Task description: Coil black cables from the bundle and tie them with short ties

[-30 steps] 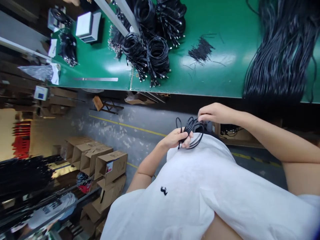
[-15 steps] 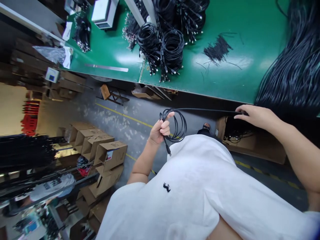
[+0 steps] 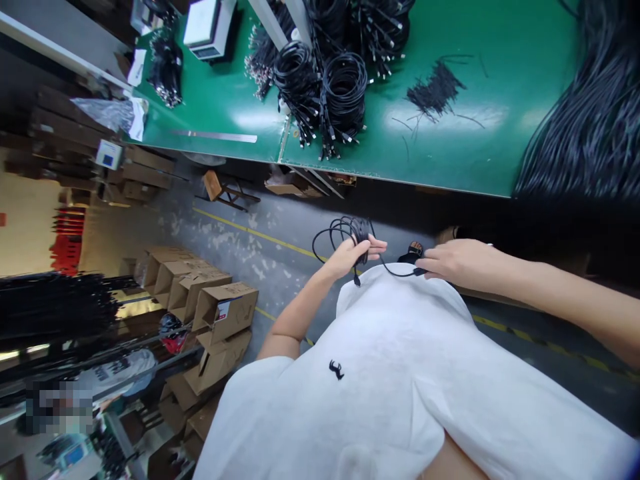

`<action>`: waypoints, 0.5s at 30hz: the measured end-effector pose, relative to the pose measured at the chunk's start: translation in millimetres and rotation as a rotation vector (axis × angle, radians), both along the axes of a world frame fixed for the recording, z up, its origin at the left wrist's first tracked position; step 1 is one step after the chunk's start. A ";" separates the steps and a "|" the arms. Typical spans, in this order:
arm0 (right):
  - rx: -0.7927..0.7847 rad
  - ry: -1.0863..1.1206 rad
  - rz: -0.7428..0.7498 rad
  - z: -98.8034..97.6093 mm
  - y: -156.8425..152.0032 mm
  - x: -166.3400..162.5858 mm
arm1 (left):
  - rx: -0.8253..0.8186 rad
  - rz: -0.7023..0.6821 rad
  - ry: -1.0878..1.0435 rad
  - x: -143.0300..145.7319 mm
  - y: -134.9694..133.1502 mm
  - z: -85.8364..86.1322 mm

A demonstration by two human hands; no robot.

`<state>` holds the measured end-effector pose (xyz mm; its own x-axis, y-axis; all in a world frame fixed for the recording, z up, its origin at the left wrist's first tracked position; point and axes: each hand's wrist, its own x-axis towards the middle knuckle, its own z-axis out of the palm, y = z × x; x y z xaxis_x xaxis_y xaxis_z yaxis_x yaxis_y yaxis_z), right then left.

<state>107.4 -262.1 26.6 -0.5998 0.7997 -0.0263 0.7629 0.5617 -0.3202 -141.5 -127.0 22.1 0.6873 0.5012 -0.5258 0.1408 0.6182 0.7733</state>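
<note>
A black cable [image 3: 345,229] is wound into loose loops in front of my body, beyond the bench's front edge. My left hand [image 3: 355,253] is closed around the coil, with one connector end hanging below the fingers. Close by on the right, my right hand [image 3: 450,260] pinches the cable's other end, near its connector. A short slack length of cable sags between the two hands. Several coiled black cables [image 3: 344,87] with metal-tipped plugs lie on the green bench [image 3: 470,153].
A large bundle of long black cables [image 3: 575,140] drapes over the bench at right. Short black scraps [image 3: 435,90] lie mid-bench. A metal ruler [image 3: 215,136] and a white device [image 3: 205,30] are farther left. Open cardboard boxes [image 3: 225,313] and a wooden stool [image 3: 215,187] stand on the floor.
My right hand has come left, toward my left hand, bringing the cable end with it. The straight stretch of cable is now short and slack, and the coil has turned in my left hand.
</note>
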 end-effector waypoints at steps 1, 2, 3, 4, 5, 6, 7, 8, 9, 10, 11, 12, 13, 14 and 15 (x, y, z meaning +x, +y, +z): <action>0.014 0.028 0.019 4.4 8.9 -6.6 | 0.007 -0.079 -0.005 3.7 -5.2 -5.3; 0.033 0.046 0.013 7.5 17.9 -10.3 | 0.008 -0.171 -0.011 6.9 -10.1 -8.8; 0.055 0.060 -0.009 9.6 25.9 -11.6 | 0.001 -0.278 -0.019 9.4 -14.4 -10.5; 0.081 0.073 -0.037 11.2 32.1 -11.1 | -0.013 -0.385 -0.030 11.0 -17.9 -10.6; 0.108 0.089 -0.067 12.5 35.8 -9.6 | -0.034 -0.477 -0.043 11.9 -20.3 -9.4; 0.137 0.112 -0.102 14.1 36.3 -7.6 | -0.063 -0.541 -0.057 11.8 -21.9 -7.4; 0.165 0.138 -0.144 16.2 33.4 -5.9 | -0.101 -0.570 -0.073 10.9 -22.5 -4.7; 0.183 0.163 -0.193 18.6 27.1 -4.7 | -0.143 -0.559 -0.091 9.3 -22.5 -1.5; 0.179 0.190 -0.237 21.0 18.4 -4.1 | -0.183 -0.520 -0.106 7.1 -22.0 2.1; 0.149 0.216 -0.270 22.8 8.2 -4.4 | -0.217 -0.471 -0.119 4.6 -21.4 6.0; 0.092 0.233 -0.295 23.5 -1.8 -5.3 | -0.241 -0.427 -0.129 2.2 -20.9 10.4; 0.030 0.241 -0.323 22.5 -10.1 -7.2 | -0.257 -0.394 -0.137 0.1 -20.8 15.0; -0.021 0.241 -0.355 19.9 -15.2 -10.0 | -0.272 -0.384 -0.141 -1.2 -21.4 19.7; -0.047 0.244 -0.388 15.8 -16.1 -14.2 | -0.293 -0.405 -0.142 -1.6 -22.7 24.3; -0.044 0.263 -0.407 10.7 -12.6 -19.8 | -0.324 -0.451 -0.141 -1.1 -24.8 28.5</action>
